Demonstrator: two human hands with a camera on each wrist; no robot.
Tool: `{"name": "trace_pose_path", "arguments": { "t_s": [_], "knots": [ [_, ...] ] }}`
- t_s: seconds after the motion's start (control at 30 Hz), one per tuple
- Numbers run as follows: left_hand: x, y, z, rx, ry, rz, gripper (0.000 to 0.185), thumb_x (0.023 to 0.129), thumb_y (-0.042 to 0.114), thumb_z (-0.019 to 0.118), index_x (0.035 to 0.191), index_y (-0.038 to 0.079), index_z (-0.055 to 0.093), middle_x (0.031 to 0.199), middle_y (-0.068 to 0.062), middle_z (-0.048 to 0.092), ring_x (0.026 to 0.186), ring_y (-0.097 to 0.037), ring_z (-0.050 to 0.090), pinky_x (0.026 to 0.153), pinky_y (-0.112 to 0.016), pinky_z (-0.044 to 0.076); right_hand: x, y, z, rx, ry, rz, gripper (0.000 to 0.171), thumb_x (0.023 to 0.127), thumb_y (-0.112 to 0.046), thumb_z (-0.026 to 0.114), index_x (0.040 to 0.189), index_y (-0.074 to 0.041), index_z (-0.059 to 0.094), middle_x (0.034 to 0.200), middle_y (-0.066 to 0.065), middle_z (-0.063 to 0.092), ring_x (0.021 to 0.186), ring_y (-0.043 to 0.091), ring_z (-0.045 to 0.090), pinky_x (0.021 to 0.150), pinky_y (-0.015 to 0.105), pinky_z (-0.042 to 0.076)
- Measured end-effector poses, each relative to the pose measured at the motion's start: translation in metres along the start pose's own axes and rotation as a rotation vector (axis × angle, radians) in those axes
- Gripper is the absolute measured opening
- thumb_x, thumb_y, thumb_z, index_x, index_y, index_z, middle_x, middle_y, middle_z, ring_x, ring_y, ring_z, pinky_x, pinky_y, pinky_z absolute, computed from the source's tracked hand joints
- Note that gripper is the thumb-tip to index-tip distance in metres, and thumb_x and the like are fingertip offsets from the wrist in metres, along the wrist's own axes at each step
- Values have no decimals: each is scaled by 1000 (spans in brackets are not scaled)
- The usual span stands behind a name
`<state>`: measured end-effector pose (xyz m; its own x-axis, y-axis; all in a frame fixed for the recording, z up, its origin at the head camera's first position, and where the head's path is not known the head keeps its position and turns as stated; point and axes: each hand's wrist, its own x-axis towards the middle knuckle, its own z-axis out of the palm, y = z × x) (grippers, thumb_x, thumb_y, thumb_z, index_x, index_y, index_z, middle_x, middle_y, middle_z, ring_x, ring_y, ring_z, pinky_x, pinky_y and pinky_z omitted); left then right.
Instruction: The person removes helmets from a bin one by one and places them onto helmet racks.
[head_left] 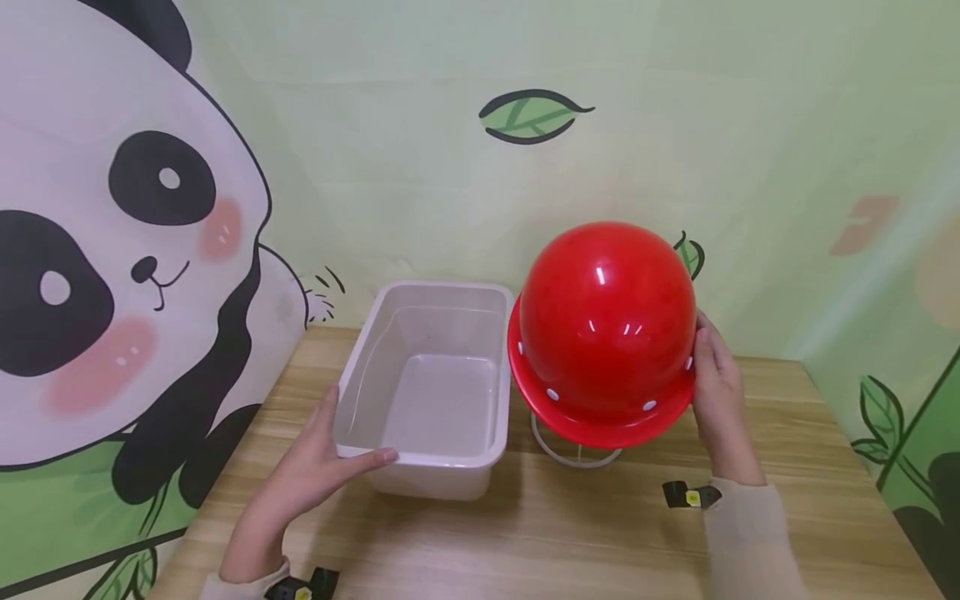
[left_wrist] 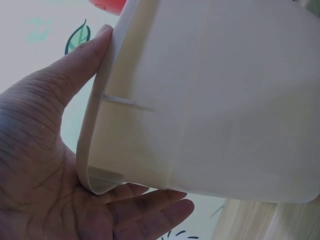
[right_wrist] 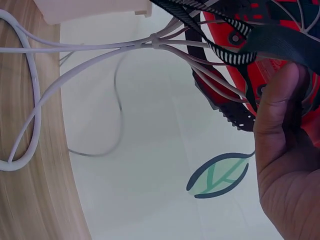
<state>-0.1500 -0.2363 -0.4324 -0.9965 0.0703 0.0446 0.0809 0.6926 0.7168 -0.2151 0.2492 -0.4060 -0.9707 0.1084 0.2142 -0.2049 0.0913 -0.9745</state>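
A red hard hat (head_left: 607,333) sits tilted over a white wire stand (head_left: 576,458), whose prongs reach up inside it in the right wrist view. My right hand (head_left: 718,392) holds the hat by its right brim, the thumb (right_wrist: 280,100) inside by the dark straps (right_wrist: 280,42) and the fingers on the outer side. Left of the hat stands a whitish plastic bin (head_left: 442,400). My left hand (head_left: 318,454) touches its front left corner, thumb laid along the front rim and fingers extended against the left wall.
Bin and stand are on a wood-grain table (head_left: 600,533). Behind it hangs a pale green backdrop (head_left: 390,167) with a printed panda (head_left: 135,233) and leaves. The hat's brim comes right up to the bin's right rim in the head view.
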Motion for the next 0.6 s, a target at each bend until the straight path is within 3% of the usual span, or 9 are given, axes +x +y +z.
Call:
{"name": "trace_pose_path", "arguments": {
  "t_s": [0.17,0.33,0.6],
  "knots": [
    [0,0,1,-3,2,2,124,67,61,79,157,20,3,144,-16,37,119,-33,53,97,-52,48,0,0,-2,-2,-54,-40,49,102,-41,39,150,-35,34,134,-7,56,102,5,66,75,21,58],
    [1,0,2,-17,0,9,123,67,60,80,156,21,5,142,-14,39,118,-33,54,95,-51,50,-1,-2,-3,-31,-55,-49,49,102,-43,39,150,-36,32,139,-4,51,106,6,64,76,21,58],
    [-2,-2,3,4,26,38,121,69,61,78,157,20,5,143,-17,38,119,-34,53,97,-53,48,-2,-8,-4,-302,-99,-133,51,103,-42,33,152,-40,20,147,4,43,117,8,54,77,18,57]
  ]
}}
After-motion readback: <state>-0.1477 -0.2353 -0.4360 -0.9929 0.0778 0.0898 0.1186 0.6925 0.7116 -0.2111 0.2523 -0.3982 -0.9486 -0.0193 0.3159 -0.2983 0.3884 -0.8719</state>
